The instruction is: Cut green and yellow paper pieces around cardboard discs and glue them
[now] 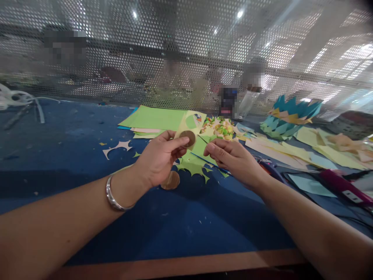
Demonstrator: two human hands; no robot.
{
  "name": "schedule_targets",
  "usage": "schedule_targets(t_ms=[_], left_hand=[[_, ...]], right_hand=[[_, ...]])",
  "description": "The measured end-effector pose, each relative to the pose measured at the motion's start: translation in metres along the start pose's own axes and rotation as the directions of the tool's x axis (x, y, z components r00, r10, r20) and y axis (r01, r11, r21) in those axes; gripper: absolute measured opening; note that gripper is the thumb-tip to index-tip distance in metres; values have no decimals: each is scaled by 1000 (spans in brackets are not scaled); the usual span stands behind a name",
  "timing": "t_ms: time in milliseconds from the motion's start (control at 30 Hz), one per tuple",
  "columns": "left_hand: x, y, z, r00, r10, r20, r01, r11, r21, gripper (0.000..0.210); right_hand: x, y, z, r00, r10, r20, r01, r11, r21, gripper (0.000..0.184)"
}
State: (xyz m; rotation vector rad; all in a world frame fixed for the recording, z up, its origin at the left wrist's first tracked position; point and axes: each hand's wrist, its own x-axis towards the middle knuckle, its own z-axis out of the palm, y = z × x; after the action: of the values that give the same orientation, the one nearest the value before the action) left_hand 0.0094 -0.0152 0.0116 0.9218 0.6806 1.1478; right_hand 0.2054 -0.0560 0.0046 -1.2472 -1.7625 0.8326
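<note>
My left hand (166, 155) pinches a pale yellow paper strip (181, 126), with a brown disc (186, 139) pressed flat against it under the thumb. Above the disc, the strip has a round hole cut through it. My right hand (225, 153) is closed just right of the strip, its fingers pinched on a thin dark pointed tool (201, 138); most of that tool is hidden. Below the hands lie a green paper scrap (194, 169) with scalloped edges and a thin blue stick (205, 160). A second brown disc (171, 181) rests on the table beneath my left wrist.
Green sheets (157, 116) are stacked behind my left hand, near a heap of small paper bits (220, 128). Teal zigzag paper rings (294, 112), paper strips (276, 149) and a magenta power strip (344, 186) with cables occupy the right. Perforated metal (131, 77) borders the back.
</note>
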Motion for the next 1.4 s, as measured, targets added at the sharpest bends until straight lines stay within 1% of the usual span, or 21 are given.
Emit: schedule_targets(t_ms=[100,200,267,400,467,567,700,800,1033,1167,1400], left_hand=[[-4,-1,1,998,-36,47,34,999,36,28],[-5,-1,3,996,-46,79,43,998,41,30],[-4,-1,3,996,-36,79,34,999,30,31],[-2,-1,2,999,5,39,-4,1000,-24,31],[-2,-1,2,999,6,44,-4,999,-33,31],[-4,-1,2,996,-22,91,23,1000,-14,31],[-6,-3,1,981,-48,186,46,999,17,31],[-7,-4,1,975,-76,208,76,997,6,32],[-8,-3,1,969,-74,237,75,997,8,32],[-8,-3,2,973,-70,222,64,997,35,32],[-7,-5,-1,967,8,254,-39,992,117,28]], right_hand=[[-1,-1,1,1000,22,3,-22,999,47,44],[-1,-2,2,1000,31,3,-31,996,88,44],[-1,-2,2,999,35,-9,-34,994,100,44],[-1,-1,0,998,47,-34,-43,993,110,44],[-1,0,-1,998,53,-34,-48,991,121,44],[-1,0,0,998,59,-12,-57,987,148,44],[-3,-3,2,998,60,8,-61,980,190,43],[-3,-4,2,999,54,8,-54,977,204,43],[-5,-3,1,999,35,17,-38,983,179,42],[-5,-3,0,1000,6,15,-8,991,136,42],[-5,-3,-3,999,-31,25,30,998,49,41]])
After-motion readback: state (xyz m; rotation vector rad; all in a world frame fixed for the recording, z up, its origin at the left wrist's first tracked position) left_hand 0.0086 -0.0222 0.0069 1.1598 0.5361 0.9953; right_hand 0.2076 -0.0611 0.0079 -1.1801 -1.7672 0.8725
